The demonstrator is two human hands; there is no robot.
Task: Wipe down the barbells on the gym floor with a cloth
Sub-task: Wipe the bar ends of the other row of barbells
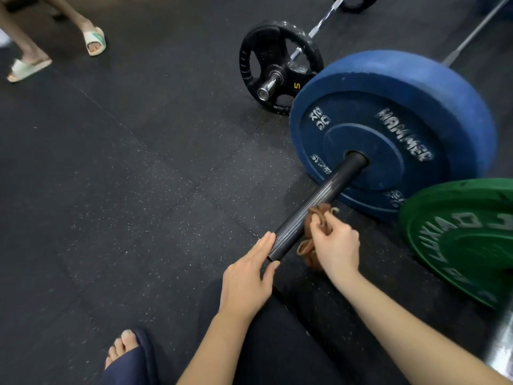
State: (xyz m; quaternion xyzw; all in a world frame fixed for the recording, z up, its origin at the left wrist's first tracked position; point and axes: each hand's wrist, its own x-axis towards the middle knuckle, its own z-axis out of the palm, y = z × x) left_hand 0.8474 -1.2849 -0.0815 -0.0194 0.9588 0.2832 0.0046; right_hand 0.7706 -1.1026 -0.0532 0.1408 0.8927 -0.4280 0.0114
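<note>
A barbell lies on the black rubber floor, its dark sleeve (pixel 319 202) sticking out of a blue bumper plate (pixel 402 129) toward me. My left hand (pixel 249 276) rests at the sleeve's near end, fingers straight along its left side and thumb under the tip. My right hand (pixel 334 243) pinches a crumpled brown cloth (pixel 316 215) against the right side of the sleeve. Part of the cloth hangs below my right hand.
A green plate (pixel 458 240) stands at the right with a silver sleeve (pixel 499 343) below it. A smaller barbell with a black plate (pixel 261 65) lies behind. Another person's sandalled feet (pixel 94 41) are at the far left. My foot (pixel 125 348) is near the bottom.
</note>
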